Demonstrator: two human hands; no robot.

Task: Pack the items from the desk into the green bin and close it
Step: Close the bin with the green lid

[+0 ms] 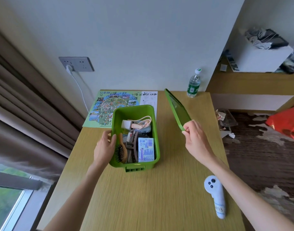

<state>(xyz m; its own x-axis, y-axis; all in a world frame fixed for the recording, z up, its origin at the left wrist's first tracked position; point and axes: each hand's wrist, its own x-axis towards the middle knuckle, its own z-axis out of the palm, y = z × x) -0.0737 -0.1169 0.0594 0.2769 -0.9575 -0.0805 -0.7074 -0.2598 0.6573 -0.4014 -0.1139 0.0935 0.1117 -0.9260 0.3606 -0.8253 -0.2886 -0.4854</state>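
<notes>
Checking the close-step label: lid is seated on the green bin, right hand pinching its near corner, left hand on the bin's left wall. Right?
No. Head view: the lid is off the green bin, held tilted to its right; the bin is open. The right hand does pinch the lid's near corner, the left hand is on the bin's left wall.

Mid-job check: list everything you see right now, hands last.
green bin: one, green, desk centre, open
lid: one, green, held tilted right of bin
hairbrush: one, wooden, in bin, near left
packet: one, blue and white, in bin, near right
cord: one, pink, in bin, far end
water bottle: one, clear, green label, desk's far right
map sheet: one, mostly green, behind bin
controller: one, white, desk's near right
left hand: one, grips bin's left wall
right hand: one, pinches lid's near corner
</notes>
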